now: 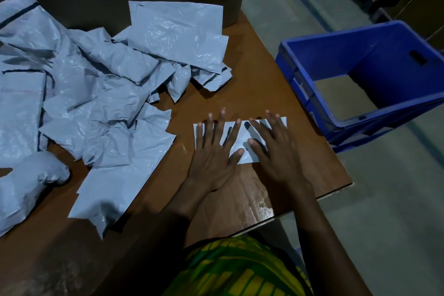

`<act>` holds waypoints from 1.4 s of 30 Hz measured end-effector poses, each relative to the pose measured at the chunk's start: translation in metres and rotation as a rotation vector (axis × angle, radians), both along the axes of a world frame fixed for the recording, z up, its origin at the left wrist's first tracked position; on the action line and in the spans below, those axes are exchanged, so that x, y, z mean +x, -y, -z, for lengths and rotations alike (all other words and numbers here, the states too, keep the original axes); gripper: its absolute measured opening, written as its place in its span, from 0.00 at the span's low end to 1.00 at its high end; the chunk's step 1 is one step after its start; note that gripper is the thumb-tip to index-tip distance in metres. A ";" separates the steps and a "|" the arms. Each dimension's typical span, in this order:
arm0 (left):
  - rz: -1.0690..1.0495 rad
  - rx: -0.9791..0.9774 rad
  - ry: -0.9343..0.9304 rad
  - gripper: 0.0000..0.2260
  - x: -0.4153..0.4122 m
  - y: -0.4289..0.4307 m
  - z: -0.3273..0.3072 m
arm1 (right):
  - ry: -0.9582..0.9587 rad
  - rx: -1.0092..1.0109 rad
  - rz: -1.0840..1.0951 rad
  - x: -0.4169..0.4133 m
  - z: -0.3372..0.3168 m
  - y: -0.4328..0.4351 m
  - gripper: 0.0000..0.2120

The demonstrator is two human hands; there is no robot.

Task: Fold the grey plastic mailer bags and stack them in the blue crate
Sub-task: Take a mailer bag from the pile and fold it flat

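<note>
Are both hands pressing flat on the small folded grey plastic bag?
Yes, the left hand and right hand lie with straight, spread fingers on the folded grey plastic mailer bag on the brown table.

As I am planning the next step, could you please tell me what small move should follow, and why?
Probably pinch the folded mailer with the right hand and lift it toward the blue crate. The left hand also presses it flat on the table; it already looks folded narrow, and the crate stands open to the right.
</note>
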State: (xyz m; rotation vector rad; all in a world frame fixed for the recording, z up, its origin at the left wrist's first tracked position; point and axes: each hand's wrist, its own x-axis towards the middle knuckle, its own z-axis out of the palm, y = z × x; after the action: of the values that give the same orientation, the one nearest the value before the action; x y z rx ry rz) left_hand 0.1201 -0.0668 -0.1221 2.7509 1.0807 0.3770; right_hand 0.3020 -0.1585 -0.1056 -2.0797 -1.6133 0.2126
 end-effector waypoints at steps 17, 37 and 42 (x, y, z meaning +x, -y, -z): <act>0.016 -0.227 -0.163 0.34 0.004 -0.015 0.002 | -0.057 -0.163 -0.004 0.003 -0.001 -0.011 0.26; -0.026 0.036 0.122 0.15 0.029 -0.002 -0.001 | 0.144 0.211 0.215 -0.012 0.011 0.010 0.10; -0.073 0.037 0.233 0.12 0.005 0.004 -0.007 | 0.094 0.225 0.204 -0.020 0.021 0.025 0.14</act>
State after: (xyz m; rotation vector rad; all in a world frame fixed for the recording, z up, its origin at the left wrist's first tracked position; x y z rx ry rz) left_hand 0.1252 -0.0704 -0.1154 2.6212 1.1241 0.7143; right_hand 0.2823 -0.1833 -0.1264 -2.0842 -1.3928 -0.1331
